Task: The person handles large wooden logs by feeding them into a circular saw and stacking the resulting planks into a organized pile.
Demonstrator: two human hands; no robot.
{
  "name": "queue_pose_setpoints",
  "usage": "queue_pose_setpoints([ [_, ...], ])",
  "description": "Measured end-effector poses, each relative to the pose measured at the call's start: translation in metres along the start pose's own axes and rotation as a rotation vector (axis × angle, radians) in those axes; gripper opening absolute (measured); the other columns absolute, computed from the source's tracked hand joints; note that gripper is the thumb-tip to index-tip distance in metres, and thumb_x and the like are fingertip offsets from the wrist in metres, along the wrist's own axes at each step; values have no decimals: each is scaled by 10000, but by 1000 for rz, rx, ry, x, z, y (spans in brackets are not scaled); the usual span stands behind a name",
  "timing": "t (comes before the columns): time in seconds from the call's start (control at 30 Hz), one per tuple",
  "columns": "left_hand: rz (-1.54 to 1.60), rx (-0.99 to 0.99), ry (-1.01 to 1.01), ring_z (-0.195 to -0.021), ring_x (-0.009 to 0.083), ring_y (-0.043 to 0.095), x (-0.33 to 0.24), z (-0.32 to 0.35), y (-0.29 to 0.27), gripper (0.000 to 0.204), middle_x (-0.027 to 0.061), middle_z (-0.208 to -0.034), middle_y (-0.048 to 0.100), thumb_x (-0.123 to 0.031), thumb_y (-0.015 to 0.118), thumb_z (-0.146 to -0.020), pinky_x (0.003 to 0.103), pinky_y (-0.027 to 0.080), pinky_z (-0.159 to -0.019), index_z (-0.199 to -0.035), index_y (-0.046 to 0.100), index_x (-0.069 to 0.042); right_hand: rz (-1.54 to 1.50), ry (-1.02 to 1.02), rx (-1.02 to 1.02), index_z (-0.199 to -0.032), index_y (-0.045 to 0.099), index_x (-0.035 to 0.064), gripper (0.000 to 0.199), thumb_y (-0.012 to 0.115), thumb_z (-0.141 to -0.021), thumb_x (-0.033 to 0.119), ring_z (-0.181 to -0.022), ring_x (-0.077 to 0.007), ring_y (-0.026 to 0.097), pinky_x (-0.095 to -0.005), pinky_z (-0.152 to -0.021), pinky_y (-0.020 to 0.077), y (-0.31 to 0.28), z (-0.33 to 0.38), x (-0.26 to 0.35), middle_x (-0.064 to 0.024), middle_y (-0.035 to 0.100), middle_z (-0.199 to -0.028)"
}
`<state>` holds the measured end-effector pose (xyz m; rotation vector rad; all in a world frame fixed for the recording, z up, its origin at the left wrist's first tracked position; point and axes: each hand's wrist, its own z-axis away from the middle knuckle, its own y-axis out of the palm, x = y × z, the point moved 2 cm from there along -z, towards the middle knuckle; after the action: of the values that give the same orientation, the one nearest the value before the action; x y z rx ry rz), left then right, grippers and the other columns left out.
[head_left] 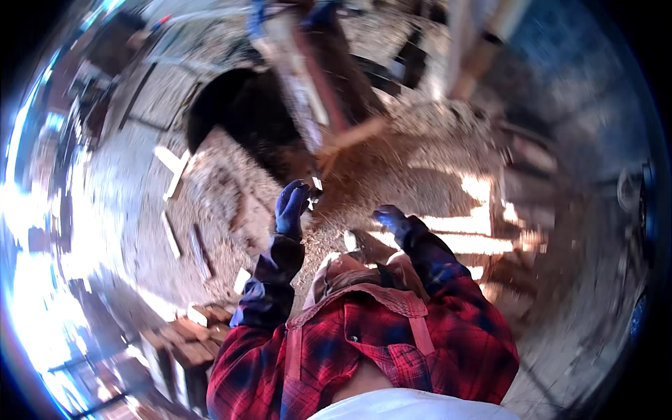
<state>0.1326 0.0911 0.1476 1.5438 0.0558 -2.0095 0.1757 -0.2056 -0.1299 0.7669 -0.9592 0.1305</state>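
My left hand [290, 208], in a blue glove, is raised in front of me with its fingers bent and a little apart. I make out nothing held in it. A small white piece [317, 183] shows just beyond its fingertips, too blurred to name. Farther right is my right hand [392, 218], also gloved in blue, fingers pointing inward and loosely apart, touching nothing that I can see. Ahead of both hands, a long wooden beam or trough [325, 84] with a reddish strip slants down toward the floor. Its far end is smeared by motion.
Sawdust or wood chips cover the floor [420, 161]. A large black opening or bin [241, 115] lies ahead left. Loose wood strips [171, 234] lie at left, and stacked wood blocks [189, 339] stand at lower left. An upright post [483, 56] rises ahead right.
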Motion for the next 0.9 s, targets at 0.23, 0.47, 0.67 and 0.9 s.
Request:
queue_pose_setpoints([
  [0.23, -16, -202, 82, -981, 148, 556, -4, -51, -87, 409, 39, -1103, 597, -298, 565, -889, 308, 438, -836, -1226, 509, -74, -445, 193, -611, -1009, 626, 167, 451, 578, -796, 562, -804, -225, 593, -377, -741, 478, 78, -132, 181, -29, 636, -875],
  [0.47, -219, -41, 88, -935, 161, 548, 4, -183, -50, 424, 71, -1050, 610, -271, 603, -859, 290, 430, -849, -1183, 529, -8, 362, 37, -136, -1244, 527, 130, 618, 608, -785, 537, -1086, -164, 499, -328, -916, 412, 101, -189, 266, -9, 544, -1216],
  [0.67, -308, -163, 167, -902, 154, 545, 53, -167, -9, 415, 64, -1059, 597, -180, 570, -867, 301, 448, -823, -1234, 479, -9, 331, 126, -119, -1246, 510, 54, 564, 606, -826, 418, -1139, -183, 485, -342, -957, 381, 76, -157, 252, -34, 556, -1191],
  [0.9, -296, -98, -65, -1058, 255, 549, 82, -92, 22, 533, 149, -1231, 518, -319, 709, -771, 357, 436, -933, -1143, 564, 33, 444, 374, 141, -1291, 456, 45, 556, 645, -840, 309, -1105, -191, 519, -346, -975, 400, 22, -36, 263, -73, 548, -1216],
])
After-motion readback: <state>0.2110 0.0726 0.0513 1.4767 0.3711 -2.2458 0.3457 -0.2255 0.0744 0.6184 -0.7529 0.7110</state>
